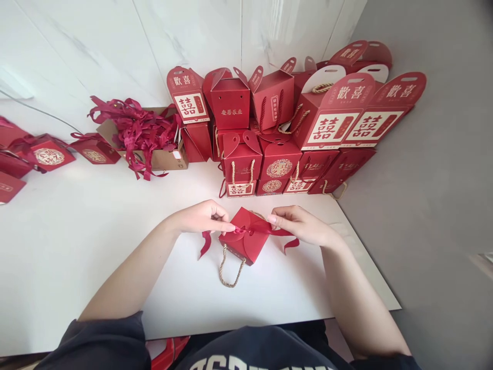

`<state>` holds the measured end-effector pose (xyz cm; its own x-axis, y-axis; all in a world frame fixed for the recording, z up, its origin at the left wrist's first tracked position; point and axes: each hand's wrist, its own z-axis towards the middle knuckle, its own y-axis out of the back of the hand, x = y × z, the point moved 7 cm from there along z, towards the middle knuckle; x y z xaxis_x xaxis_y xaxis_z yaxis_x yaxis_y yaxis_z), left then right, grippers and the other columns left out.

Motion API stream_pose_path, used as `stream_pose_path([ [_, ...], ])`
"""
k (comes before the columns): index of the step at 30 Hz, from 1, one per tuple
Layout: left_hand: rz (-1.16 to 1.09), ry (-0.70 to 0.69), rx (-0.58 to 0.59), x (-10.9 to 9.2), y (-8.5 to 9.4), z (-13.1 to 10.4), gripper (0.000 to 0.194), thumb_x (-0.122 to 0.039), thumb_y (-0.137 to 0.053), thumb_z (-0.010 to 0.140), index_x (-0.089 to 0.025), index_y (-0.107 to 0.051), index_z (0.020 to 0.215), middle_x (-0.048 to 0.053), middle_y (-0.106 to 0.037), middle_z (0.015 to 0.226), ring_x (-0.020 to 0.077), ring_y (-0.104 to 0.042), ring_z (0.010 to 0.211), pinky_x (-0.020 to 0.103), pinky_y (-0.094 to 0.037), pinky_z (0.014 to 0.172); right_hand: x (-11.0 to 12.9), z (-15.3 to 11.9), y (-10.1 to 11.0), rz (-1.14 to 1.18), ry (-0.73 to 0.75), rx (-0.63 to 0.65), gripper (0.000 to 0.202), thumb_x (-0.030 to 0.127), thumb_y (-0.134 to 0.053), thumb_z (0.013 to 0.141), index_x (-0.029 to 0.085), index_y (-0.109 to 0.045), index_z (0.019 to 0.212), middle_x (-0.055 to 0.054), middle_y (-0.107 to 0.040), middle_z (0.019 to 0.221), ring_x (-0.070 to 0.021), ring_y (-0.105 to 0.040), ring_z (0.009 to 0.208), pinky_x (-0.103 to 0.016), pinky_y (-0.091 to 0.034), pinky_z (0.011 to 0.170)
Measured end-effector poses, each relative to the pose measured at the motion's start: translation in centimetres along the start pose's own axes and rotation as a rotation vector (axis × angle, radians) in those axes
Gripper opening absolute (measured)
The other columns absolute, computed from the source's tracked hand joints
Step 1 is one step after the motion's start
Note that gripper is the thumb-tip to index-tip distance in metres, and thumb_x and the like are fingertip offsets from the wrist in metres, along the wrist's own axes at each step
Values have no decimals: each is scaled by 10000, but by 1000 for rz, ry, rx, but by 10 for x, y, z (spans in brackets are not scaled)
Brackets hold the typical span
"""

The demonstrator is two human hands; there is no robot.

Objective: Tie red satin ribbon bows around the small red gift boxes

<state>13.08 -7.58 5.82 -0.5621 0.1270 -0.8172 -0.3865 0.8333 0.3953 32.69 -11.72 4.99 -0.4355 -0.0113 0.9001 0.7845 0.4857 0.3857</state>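
Note:
A small red gift box (256, 241) with folded-in top flaps sits on the white table in front of me. A dark red ribbon (259, 226) runs across its top, crossing at the middle. My left hand (206, 217) pinches the ribbon at the box's left side, and a loose tail hangs below the fingers. On the right, my right hand (298, 222) pinches the other stretch, its tail curling down beneath the palm. A twisted gold rope handle (231, 282) lies on the table at the box's near side. Part of a second handle shows behind the top.
Stacked red gift boxes (279, 156) stand against the wall at the back right. A cardboard box (169, 160) heaped with ribbons (144, 131) stands at the back left. Beyond it, several ribboned red boxes (52, 152) sit at the far left. A grey wall (435, 180) borders the table's right edge.

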Motion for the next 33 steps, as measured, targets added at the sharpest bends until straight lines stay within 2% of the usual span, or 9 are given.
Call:
stream_pose_path([
  [3,19,-29,5,-1,-3,4,416,-500,-585,852,-135,-642,661,-6,-524,568,80,-422,520,211,-328,499,2,-1,-7,-76,-44,25,454,604,-580,834,180,-553,674,51,-367,567,-87,-304,515,-241,-245,479],
  [7,39,-14,-21,1,-4,6,398,-499,-653,800,-130,-654,649,6,-579,597,84,-455,536,211,-344,509,7,0,-13,-81,20,74,372,513,-608,844,174,-610,691,43,-431,588,-88,-335,538,-238,-278,501],
  [11,-45,-16,17,1,-5,4,405,-445,-648,822,-131,-594,572,5,-576,515,83,-490,485,210,-376,508,10,1,-1,-56,60,-73,363,515,-510,908,191,-531,745,41,-465,632,-94,-404,537,-238,-321,521],
  [15,-246,21,120,0,-12,1,386,-410,-617,856,-143,-564,582,15,-599,462,102,-537,427,224,-436,499,11,0,5,-42,24,-170,407,585,-423,928,209,-478,784,61,-368,595,-96,-368,509,-235,-302,498],
  [18,-289,57,132,2,-13,1,365,-401,-622,855,-146,-557,602,22,-625,465,108,-546,391,223,-454,469,8,1,-2,-122,-25,-126,488,624,-429,907,195,-446,676,54,-339,584,-97,-330,526,-242,-268,493],
  [21,-291,42,140,4,-13,4,356,-383,-624,855,-142,-564,600,21,-626,451,112,-559,379,216,-466,452,5,2,-17,-100,-37,25,495,609,-508,872,181,-468,627,48,-363,579,-90,-314,527,-243,-261,485],
  [25,-360,37,-13,14,-6,12,374,-342,-632,837,-141,-540,534,6,-582,395,96,-521,330,187,-428,387,3,2,-29,143,-37,191,431,585,-536,867,185,-514,708,58,-354,603,-80,-325,515,-221,-302,470],
  [29,-572,0,-248,25,-4,24,387,-318,-613,815,-158,-474,490,-32,-488,313,70,-414,249,164,-325,307,4,5,-19,305,40,132,408,558,-545,884,186,-516,718,39,-452,631,-92,-401,552,-235,-365,537],
  [33,-625,-2,-268,32,-10,34,371,-330,-637,792,-161,-481,500,-32,-503,320,81,-421,246,175,-323,292,-6,7,-6,292,101,81,393,518,-520,919,172,-575,740,-22,-587,753,-127,-504,694,-264,-409,686],
])
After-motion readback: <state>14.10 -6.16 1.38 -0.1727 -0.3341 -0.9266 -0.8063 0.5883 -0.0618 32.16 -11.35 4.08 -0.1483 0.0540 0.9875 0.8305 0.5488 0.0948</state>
